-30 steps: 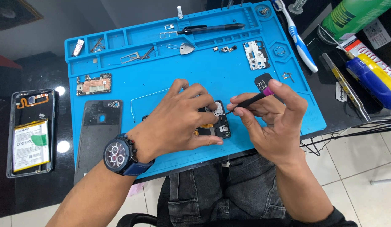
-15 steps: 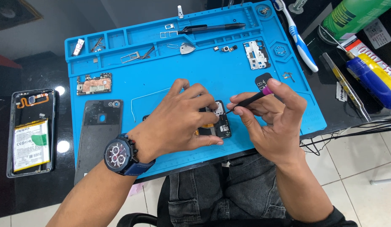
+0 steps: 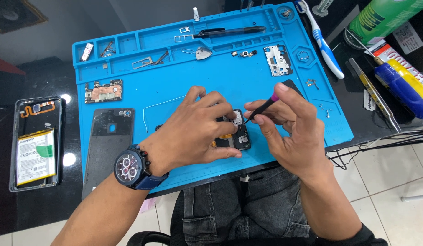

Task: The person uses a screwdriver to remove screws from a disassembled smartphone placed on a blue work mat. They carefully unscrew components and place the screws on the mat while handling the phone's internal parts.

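Left hand (image 3: 193, 132) lies flat on the phone (image 3: 236, 136), fingers pressing it down onto the blue mat (image 3: 175, 91) — palm covers most of it, only the dark right end shows. Right hand (image 3: 291, 130) pinches a screwdriver (image 3: 261, 108) between thumb and fingers, black shaft, purple cap, tip touching the phone's upper end. Watch (image 3: 129, 166) on the left wrist. Left of the hands on the mat: back cover (image 3: 107, 146), and above it a circuit board (image 3: 103, 91). Off the mat — second opened phone (image 3: 36, 143) with battery at far left, toothbrush (image 3: 323, 43) at upper right.
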